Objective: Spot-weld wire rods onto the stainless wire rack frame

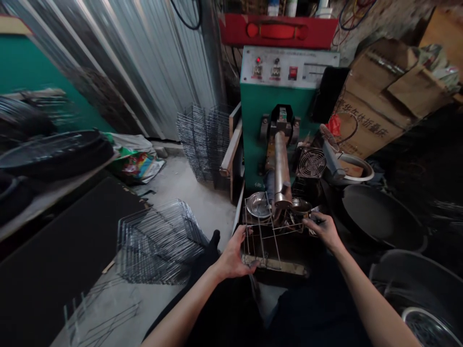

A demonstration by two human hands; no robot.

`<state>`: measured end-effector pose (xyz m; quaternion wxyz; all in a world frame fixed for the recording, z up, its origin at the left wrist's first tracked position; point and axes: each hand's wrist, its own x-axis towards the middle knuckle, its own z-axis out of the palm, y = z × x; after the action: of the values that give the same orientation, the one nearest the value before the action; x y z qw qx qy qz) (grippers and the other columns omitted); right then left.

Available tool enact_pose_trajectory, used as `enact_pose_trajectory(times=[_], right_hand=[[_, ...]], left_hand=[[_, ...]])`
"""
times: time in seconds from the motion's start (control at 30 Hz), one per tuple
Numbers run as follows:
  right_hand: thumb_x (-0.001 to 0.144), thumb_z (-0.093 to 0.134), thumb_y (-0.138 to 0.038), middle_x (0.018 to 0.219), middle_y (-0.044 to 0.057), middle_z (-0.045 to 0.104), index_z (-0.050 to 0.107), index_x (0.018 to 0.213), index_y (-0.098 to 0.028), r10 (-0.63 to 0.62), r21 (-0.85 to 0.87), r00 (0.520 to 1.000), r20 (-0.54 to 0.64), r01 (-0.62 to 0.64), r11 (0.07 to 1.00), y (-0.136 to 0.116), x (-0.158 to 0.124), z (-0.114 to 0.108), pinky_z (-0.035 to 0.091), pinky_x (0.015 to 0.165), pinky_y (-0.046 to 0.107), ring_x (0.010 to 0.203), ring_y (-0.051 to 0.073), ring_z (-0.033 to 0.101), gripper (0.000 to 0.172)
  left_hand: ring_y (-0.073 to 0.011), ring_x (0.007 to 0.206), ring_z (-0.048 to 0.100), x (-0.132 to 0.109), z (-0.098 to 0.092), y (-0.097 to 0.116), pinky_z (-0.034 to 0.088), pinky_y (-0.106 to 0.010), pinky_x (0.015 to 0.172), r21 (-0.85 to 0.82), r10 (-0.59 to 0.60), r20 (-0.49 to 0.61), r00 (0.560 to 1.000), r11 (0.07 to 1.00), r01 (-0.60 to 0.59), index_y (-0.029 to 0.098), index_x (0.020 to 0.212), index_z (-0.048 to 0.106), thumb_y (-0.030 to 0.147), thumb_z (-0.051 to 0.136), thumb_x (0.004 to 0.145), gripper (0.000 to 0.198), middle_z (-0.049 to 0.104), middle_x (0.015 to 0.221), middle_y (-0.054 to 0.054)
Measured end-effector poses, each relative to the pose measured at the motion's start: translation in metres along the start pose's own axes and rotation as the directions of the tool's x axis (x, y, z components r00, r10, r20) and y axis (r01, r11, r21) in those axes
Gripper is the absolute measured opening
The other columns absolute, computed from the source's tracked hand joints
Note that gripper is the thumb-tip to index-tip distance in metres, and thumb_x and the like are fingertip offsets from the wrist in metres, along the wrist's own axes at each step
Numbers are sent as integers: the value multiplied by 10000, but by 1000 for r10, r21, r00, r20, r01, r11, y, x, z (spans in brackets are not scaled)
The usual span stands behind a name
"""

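A small wire frame (277, 248) of thin crossed metal rods is held up over my lap, under the front of a green machine (253, 125). My left hand (233, 255) is closed around its left side, thumb at the lower edge and fingers at the upper. At the frame's right end, my right hand (325, 230) pinches wire ends between thumb and fingers. The machine's thick metal arm (282, 164) points down towards me, its tip just above the wires. Whether the wires touch the parts beneath the tip, I cannot tell. A shiny metal dish (258, 205) sits behind the frame.
On the floor to my left stands a stack of bent wire frames (155, 246); another wire stack (204, 144) stands behind. Dark round pans (379, 217) and a basin (423, 284) are close on my right. A small fan (311, 162) sits beside the arm.
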<state>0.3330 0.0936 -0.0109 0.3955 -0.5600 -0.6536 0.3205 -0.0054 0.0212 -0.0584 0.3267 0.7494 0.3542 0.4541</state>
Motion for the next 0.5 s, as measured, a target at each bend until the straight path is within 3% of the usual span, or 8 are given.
enact_pose_trajectory(times=[0.3, 0.5], right_hand=[[772, 687, -620, 608, 25, 338, 420, 560, -143, -29, -4, 999, -34, 29, 1000, 11, 7, 1, 243, 543, 253, 589, 107, 313, 587], [773, 691, -592, 613, 29, 344, 422, 559, -143, -52, -10, 998, -40, 51, 999, 11, 11, -1, 248, 534, 249, 586, 105, 323, 566]], left_hand=[[-281, 1252, 556, 12, 3, -5, 455, -525, 1124, -71, 16, -19, 1000, 997, -18, 219, 1536, 249, 281, 808, 690, 1016, 464, 1343, -145], [-269, 1245, 556, 16, 4, -10, 486, -480, 1102, -42, 28, -31, 999, 999, -29, 246, 1535, 254, 263, 833, 667, 1043, 483, 1330, -126]])
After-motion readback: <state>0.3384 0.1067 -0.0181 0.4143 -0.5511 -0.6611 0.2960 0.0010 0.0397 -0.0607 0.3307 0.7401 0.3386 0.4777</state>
